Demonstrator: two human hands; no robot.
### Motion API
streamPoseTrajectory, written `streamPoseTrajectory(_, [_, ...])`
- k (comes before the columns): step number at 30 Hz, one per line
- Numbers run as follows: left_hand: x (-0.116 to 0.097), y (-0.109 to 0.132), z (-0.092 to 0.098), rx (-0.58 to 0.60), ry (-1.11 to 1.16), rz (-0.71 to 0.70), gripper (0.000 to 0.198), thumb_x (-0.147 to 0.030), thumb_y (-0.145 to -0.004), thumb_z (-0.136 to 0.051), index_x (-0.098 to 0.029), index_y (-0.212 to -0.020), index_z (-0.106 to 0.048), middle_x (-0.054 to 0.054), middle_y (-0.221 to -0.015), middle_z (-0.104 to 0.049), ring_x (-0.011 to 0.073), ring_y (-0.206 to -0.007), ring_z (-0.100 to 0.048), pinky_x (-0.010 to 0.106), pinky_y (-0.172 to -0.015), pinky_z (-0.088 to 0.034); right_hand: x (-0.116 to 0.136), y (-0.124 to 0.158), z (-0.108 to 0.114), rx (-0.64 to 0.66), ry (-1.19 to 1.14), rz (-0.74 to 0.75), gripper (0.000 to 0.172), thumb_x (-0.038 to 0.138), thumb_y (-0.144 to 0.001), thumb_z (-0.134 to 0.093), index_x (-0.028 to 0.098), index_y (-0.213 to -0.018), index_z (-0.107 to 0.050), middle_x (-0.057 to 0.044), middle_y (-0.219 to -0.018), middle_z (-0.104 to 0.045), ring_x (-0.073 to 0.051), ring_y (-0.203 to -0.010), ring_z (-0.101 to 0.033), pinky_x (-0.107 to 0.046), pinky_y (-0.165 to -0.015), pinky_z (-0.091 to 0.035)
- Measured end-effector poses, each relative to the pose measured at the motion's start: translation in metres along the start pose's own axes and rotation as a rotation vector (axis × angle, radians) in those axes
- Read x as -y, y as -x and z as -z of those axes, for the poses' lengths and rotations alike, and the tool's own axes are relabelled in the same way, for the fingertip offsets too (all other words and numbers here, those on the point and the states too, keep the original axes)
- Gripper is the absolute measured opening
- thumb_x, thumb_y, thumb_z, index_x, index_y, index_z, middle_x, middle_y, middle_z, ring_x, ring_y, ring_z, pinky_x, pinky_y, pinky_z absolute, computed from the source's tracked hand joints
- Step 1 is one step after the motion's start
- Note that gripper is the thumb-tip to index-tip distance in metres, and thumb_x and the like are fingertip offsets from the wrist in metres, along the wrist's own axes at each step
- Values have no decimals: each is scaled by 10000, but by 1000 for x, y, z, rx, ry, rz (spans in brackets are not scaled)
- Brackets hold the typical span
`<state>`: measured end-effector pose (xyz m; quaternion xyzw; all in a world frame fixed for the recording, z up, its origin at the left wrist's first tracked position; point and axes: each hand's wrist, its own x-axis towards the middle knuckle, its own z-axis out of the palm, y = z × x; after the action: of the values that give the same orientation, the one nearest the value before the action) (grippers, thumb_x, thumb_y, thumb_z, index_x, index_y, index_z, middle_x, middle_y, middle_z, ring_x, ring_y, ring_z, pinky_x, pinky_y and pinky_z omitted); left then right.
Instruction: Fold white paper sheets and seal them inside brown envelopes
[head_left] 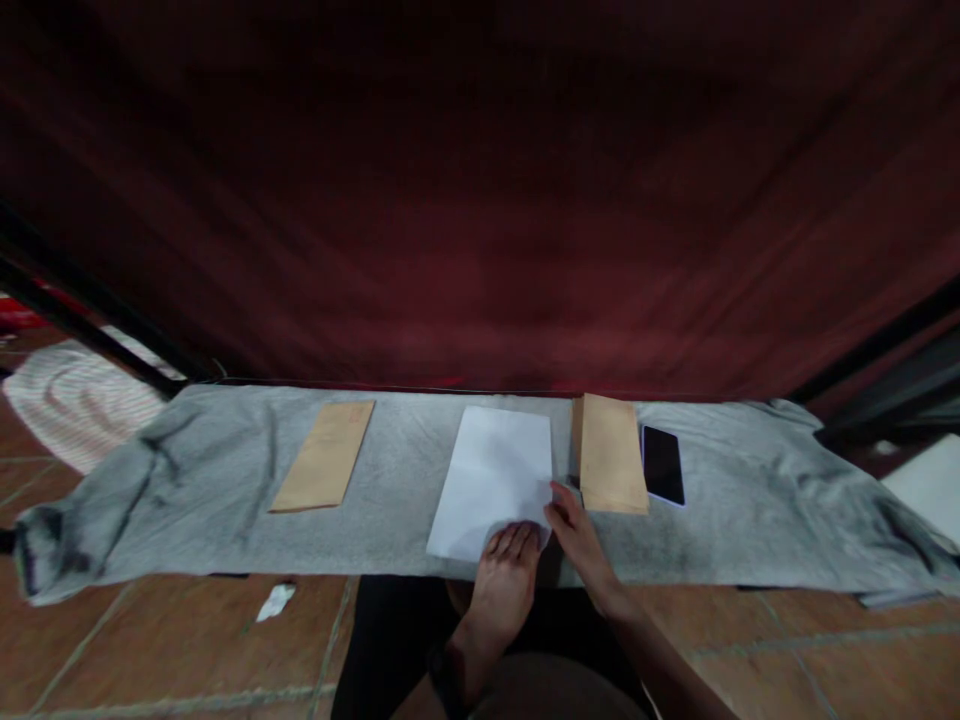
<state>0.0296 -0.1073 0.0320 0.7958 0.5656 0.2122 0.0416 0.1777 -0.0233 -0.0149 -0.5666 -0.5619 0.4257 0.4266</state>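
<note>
White paper (499,465) lies on the grey cloth in front of me; whether it is one sheet or a stack I cannot tell. My left hand (506,575) rests flat on its lower right part, fingers stretched out and close together. At the paper's right edge is my right hand (576,535), thumb and forefinger a little apart, their tips touching the edge. Just beyond that hand, a pile of brown envelopes (613,455) lies on the cloth. Another brown envelope (324,457) is off to the left, apart from both hands.
Right of the envelope pile lies a phone (664,465) with a dark screen. Grey cloth (217,480) covers the narrow bench. A dark red curtain (480,250) hangs behind it. On the tiled floor (172,640) is a white scrap (276,601).
</note>
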Motion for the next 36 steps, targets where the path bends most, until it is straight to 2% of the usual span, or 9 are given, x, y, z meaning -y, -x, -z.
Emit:
streamPoseTrajectory(3, [-3, -3, 3, 0, 35, -27, 319, -260, -1008, -447, -210, -1249, -651, 60, -1297, -696, 209, -1194, -642, 399, -1045, -504, -9, -10, 2, 7, 48, 45, 466, 321, -821, -529, 205, -1254, -655, -88, -1203, -710, -243, -1047, -685, -431, -994, -533])
streamPoseTrajectory(5, [5, -6, 7, -20, 21, -21, 331, -334, -1013, -459, -220, -1259, -649, 59, -1322, -683, 217, -1223, -627, 413, -1068, -493, -11, -17, 2, 17, 87, 87, 476, 279, -813, -497, 209, -1257, -655, -87, -1231, -704, -243, -1087, -677, -436, -1007, -528])
streamPoseTrajectory(9, [42, -14, 11, -106, -137, 89, 393, -312, -1016, -429, -207, -1356, -595, 82, -1473, -562, 260, -1381, -498, 474, -1135, -428, -9, -27, 3, 67, 200, 175, 511, 197, -799, -453, 207, -1271, -646, -73, -1227, -712, -231, -1125, -671, -424, -1030, -519])
streamPoseTrajectory(12, [76, -18, 8, -99, -240, 216, 487, -373, -1008, -443, -191, -1456, -506, 112, -1584, -407, 318, -1470, -364, 530, -1164, -371, -4, -32, 4, 116, 267, 196, 524, 163, -792, -428, 199, -1266, -649, -72, -1211, -720, -223, -1110, -678, -406, -1014, -524])
streamPoseTrajectory(16, [106, -17, 0, -41, -297, 325, 555, -432, -1011, -420, -136, -1477, -476, 147, -1547, -451, 318, -1455, -391, 510, -1174, -355, 3, -35, 1, 173, 326, 173, 513, 163, -798, -436, 210, -1259, -657, -53, -1054, -756, -215, -921, -712, -376, -909, -559])
streamPoseTrajectory(20, [112, -25, 0, -53, -317, 331, 555, -424, -1025, -378, -124, -1484, -465, 151, -1575, -406, 306, -1477, -353, 493, -1189, -327, 7, -34, -6, 153, 332, 155, 465, 184, -810, -453, 199, -1214, -682, -53, -968, -754, -200, -782, -691, -360, -833, -560])
streamPoseTrajectory(26, [125, -65, 10, -56, -318, 274, 558, -410, -1035, -349, -169, -1537, -382, 100, -1634, -292, 304, -1522, -244, 540, -1217, -245, 11, -36, -21, 196, 247, 119, 419, 221, -817, -488, 213, -1178, -702, -14, -882, -754, -168, -675, -658, -290, -691, -557])
streamPoseTrajectory(31, [146, -73, 4, 0, -307, 279, 577, -436, -1033, -339, -146, -1528, -396, 126, -1586, -386, 309, -1490, -322, 543, -1212, -246, 13, -28, -32, 136, 395, 186, 417, 164, -854, -466, 231, -1196, -697, -50, -1033, -764, -206, -852, -724, -336, -820, -586])
streamPoseTrajectory(36, [147, -78, 4, 15, -317, 300, 563, -429, -1032, -338, -129, -1494, -457, 149, -1549, -445, 322, -1437, -415, 513, -1188, -300, 17, -21, -28, 15, 560, 306, 404, 177, -932, -440, 204, -1282, -641, -118, -1158, -705, -249, -1001, -698, -408, -906, -580])
